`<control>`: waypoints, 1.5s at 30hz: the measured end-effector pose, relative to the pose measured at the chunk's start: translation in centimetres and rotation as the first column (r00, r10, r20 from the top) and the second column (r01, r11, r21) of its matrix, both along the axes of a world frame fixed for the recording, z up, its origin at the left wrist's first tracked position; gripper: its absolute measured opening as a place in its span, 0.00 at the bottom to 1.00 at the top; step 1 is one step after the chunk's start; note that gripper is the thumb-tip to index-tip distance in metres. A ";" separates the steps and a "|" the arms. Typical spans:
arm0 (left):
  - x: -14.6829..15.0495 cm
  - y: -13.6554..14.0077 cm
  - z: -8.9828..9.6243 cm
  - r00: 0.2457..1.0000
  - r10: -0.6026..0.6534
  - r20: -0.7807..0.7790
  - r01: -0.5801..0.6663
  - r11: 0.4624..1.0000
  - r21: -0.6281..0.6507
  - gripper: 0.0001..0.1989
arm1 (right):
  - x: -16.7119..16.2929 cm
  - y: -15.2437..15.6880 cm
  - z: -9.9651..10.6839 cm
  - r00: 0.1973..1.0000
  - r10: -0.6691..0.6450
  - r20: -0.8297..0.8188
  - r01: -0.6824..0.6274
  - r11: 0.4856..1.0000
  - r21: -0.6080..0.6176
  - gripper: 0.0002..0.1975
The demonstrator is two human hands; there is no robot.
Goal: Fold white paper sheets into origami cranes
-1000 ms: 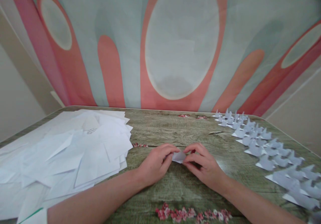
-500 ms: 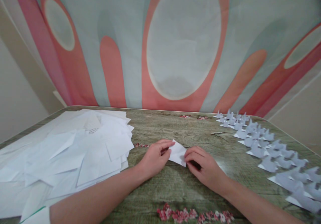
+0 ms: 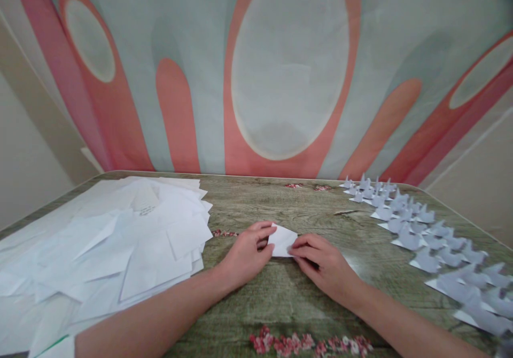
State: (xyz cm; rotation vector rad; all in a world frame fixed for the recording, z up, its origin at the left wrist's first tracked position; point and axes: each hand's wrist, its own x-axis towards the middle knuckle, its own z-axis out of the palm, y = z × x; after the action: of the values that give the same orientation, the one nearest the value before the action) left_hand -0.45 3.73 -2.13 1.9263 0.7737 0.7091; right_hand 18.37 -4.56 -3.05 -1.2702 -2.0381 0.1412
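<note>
A small folded white paper lies on the wood-patterned table near its middle. My left hand pinches the paper's left edge between thumb and fingers. My right hand presses its fingertips on the paper's right corner. Both forearms reach in from the bottom edge.
A wide pile of loose white sheets covers the table's left side. Several folded paper figures stand in rows along the right side. A pink and teal patterned cloth hangs behind the table. Floral prints mark the table's near edge.
The paper was raised between my fingers, then unfolded wider and laid flatter on the table. My right hand slid slightly down and right along its edge.
</note>
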 end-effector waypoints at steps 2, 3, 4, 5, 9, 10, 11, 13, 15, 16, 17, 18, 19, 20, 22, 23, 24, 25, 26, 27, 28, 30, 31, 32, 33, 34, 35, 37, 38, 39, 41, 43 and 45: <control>-0.1 -0.1 0.0 0.999 -0.006 -0.041 0.010 0.994 0.108 0.20 | 0.0 0.0 0.0 1.000 -0.007 -0.008 0.007 1.000 -0.019 0.11; -0.1 -0.1 0.1 0.998 -0.002 -0.063 0.013 0.986 0.164 0.20 | 0.1 0.0 0.1 1.000 -0.011 -0.011 0.011 1.000 -0.028 0.11; -0.2 -0.1 0.2 0.997 0.003 -0.082 0.014 0.978 0.209 0.21 | 0.1 0.0 0.1 1.000 -0.014 -0.012 0.013 0.999 -0.035 0.11; -0.2 -0.2 0.2 0.995 0.008 -0.098 0.016 0.971 0.240 0.21 | 0.1 0.0 0.1 1.000 -0.014 -0.013 0.013 0.999 -0.039 0.11; -0.3 -0.4 0.6 0.990 0.010 -0.139 0.030 0.958 0.286 0.24 | 0.1 0.0 0.0 1.000 -0.007 -0.019 0.006 0.999 -0.041 0.11; -0.3 -0.4 0.6 0.990 0.006 -0.142 0.037 0.955 0.295 0.23 | 0.1 0.0 0.0 1.000 -0.005 -0.022 0.004 0.999 -0.043 0.11; -0.3 -0.4 0.6 0.990 0.000 -0.141 0.043 0.952 0.303 0.23 | 0.1 0.0 -0.1 1.000 -0.004 -0.026 0.003 0.999 -0.044 0.11; -0.3 -0.4 0.6 0.991 -0.012 -0.136 0.054 0.948 0.314 0.23 | 0.1 0.0 -0.1 1.000 -0.002 -0.031 0.000 0.999 -0.045 0.11; -0.4 -0.4 0.5 0.991 -0.018 -0.130 0.062 0.940 0.336 0.23 | 0.1 0.0 0.0 0.999 -0.001 -0.035 0.000 0.999 -0.046 0.11; -0.4 -0.4 0.4 0.991 -0.021 -0.132 0.067 0.932 0.357 0.23 | 0.1 0.0 0.0 0.999 -0.003 -0.037 0.001 0.999 -0.046 0.11; -0.4 -0.3 0.3 0.990 -0.023 -0.141 0.076 0.921 0.382 0.23 | 0.1 0.0 0.0 0.999 -0.005 -0.039 0.003 0.999 -0.047 0.11; -0.5 -0.3 0.2 0.988 -0.025 -0.155 0.087 0.908 0.409 0.23 | 0.1 0.0 0.1 0.999 -0.008 -0.040 0.006 0.999 -0.047 0.11; -0.5 -0.3 0.2 0.985 -0.026 -0.173 0.100 0.895 0.434 0.22 | 0.1 0.0 0.1 0.999 -0.009 -0.038 0.008 0.999 -0.044 0.11; -0.5 -0.3 0.2 0.981 -0.026 -0.193 0.113 0.883 0.455 0.22 | 0.1 0.0 0.1 0.999 -0.011 -0.035 0.009 0.999 -0.040 0.11; -0.5 -0.4 0.2 0.973 -0.024 -0.229 0.135 0.864 0.485 0.21 | 0.1 0.0 0.0 1.000 -0.013 -0.026 0.012 0.999 -0.035 0.10; -0.5 -0.4 0.3 0.970 -0.023 -0.244 0.145 0.856 0.497 0.20 | 0.2 0.1 0.0 1.000 -0.015 -0.024 0.014 0.999 -0.034 0.10; -0.5 -0.4 0.4 0.967 -0.023 -0.254 0.153 0.848 0.508 0.19 | 0.2 0.1 -0.1 1.000 -0.014 -0.022 0.013 0.999 -0.034 0.10; -0.5 -0.5 0.4 0.965 -0.023 -0.263 0.161 0.841 0.517 0.19 | 0.2 0.1 -0.1 1.000 -0.012 -0.023 0.012 0.999 -0.034 0.10; -0.5 -0.5 0.5 0.963 -0.025 -0.267 0.167 0.835 0.524 0.18 | 0.3 0.2 -0.1 1.000 -0.010 -0.026 0.009 0.999 -0.033 0.10; -0.5 -0.5 0.5 0.963 -0.027 -0.270 0.171 0.832 0.527 0.17 | 0.3 0.2 -0.1 1.000 -0.005 -0.031 0.004 1.000 -0.031 0.10; -0.4 -0.5 0.6 0.962 -0.030 -0.270 0.174 0.832 0.527 0.17 | 0.2 0.2 0.0 0.999 -0.001 -0.036 0.000 1.000 -0.028 0.10; -0.4 -0.5 0.7 0.964 -0.036 -0.265 0.173 0.839 0.516 0.16 | 0.2 0.2 0.1 0.999 0.007 -0.046 -0.008 1.000 -0.027 0.10; -0.4 -0.5 0.8 0.963 -0.039 -0.265 0.173 0.846 0.504 0.15 | 0.1 0.2 0.2 0.999 0.006 -0.049 -0.008 1.000 -0.030 0.10; -0.4 -0.6 0.9 0.963 -0.042 -0.266 0.173 0.854 0.492 0.14 | 0.1 0.2 0.3 0.999 0.006 -0.051 -0.007 0.999 -0.035 0.10; -0.4 -0.7 1.1 0.962 -0.044 -0.269 0.173 0.861 0.479 0.13 | 0.1 0.2 0.3 0.999 0.004 -0.053 -0.006 0.999 -0.040 0.10; -0.4 -0.8 1.2 0.961 -0.044 -0.275 0.174 0.867 0.468 0.12 | 0.0 0.1 0.4 0.999 0.002 -0.053 -0.004 0.999 -0.049 0.10; -0.5 -0.9 1.4 0.958 -0.044 -0.283 0.176 0.871 0.459 0.11 | 0.0 0.1 0.4 0.998 0.000 -0.056 -0.003 0.999 -0.054 0.10; -0.6 -1.2 1.7 0.951 -0.049 -0.305 0.190 0.872 0.451 0.09 | 0.0 0.1 0.4 0.998 -0.009 -0.069 0.005 0.998 -0.064 0.10; -0.7 -1.2 1.8 0.948 -0.055 -0.314 0.200 0.870 0.451 0.10 | 0.0 0.1 0.5 0.997 -0.017 -0.078 0.011 0.997 -0.071 0.09; -0.7 -1.3 1.9 0.945 -0.060 -0.321 0.208 0.868 0.452 0.13 | 0.0 0.1 0.5 0.996 -0.026 -0.089 0.019 0.996 -0.082 0.09; -0.8 -1.3 1.9 0.942 -0.068 -0.329 0.218 0.868 0.446 0.15 | 0.1 0.2 0.6 0.993 -0.042 -0.108 0.030 0.993 -0.111 0.08; -0.7 -1.1 1.9 0.944 -0.068 -0.323 0.208 0.884 0.419 0.11 | 0.1 0.2 0.8 0.991 -0.052 -0.123 0.034 0.989 -0.144 0.07; -0.7 -0.9 1.9 0.950 -0.071 -0.305 0.190 0.905 0.380 0.11 | 0.2 0.2 0.9 0.989 -0.067 -0.135 0.043 0.984 -0.173 0.06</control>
State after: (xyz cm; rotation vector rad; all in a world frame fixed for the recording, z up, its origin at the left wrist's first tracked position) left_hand -1.10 2.81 -0.26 2.4767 0.6966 0.5420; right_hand 18.53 -4.35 -2.19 -1.3790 -1.9012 0.3752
